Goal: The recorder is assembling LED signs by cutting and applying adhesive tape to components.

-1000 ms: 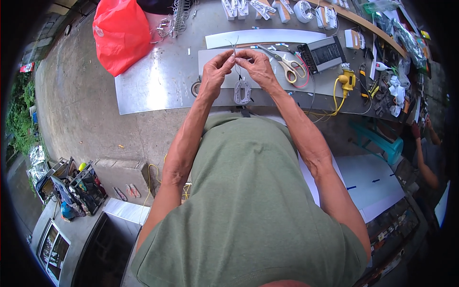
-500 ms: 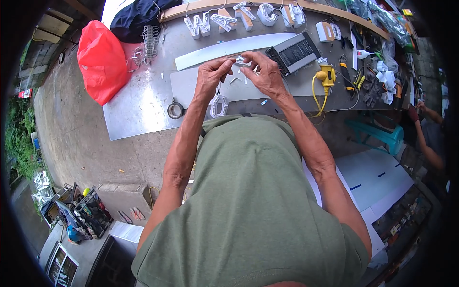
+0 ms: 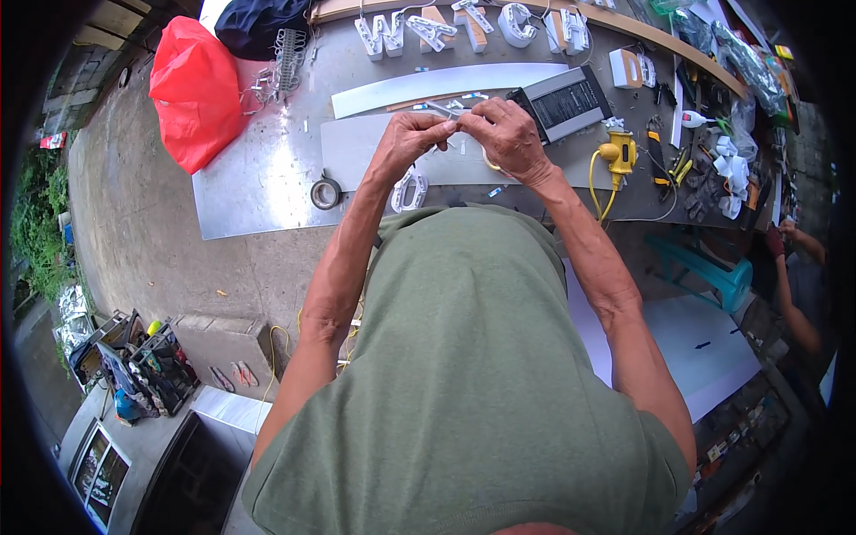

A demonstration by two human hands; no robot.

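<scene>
Both hands met above the grey metal-topped surface (image 3: 267,192), fingertips almost touching. The left hand (image 3: 412,143) was clenched, thumb and fingers pinching one end of a thin, pale, short strip (image 3: 443,111) that reached up and to the left from between the two hands; what the strip was could not be told. The right hand (image 3: 506,135) was clenched too, its fingertips pressed to the same small piece just beside the left thumb. The piece was held in the air over a long pale grey sheet (image 3: 357,143) lying flat on the surface.

Under the left wrist lay a white hollow moulded letter shape (image 3: 409,191), and to its left a dark roll of tape (image 3: 326,193). A yellow corded power tool (image 3: 620,152) sat right of the right hand, near a black flat ribbed box (image 3: 571,100). A red plastic bag (image 3: 196,89) rested at the surface's left end, and a row of white moulded letters (image 3: 428,28) stood along the far edge.
</scene>
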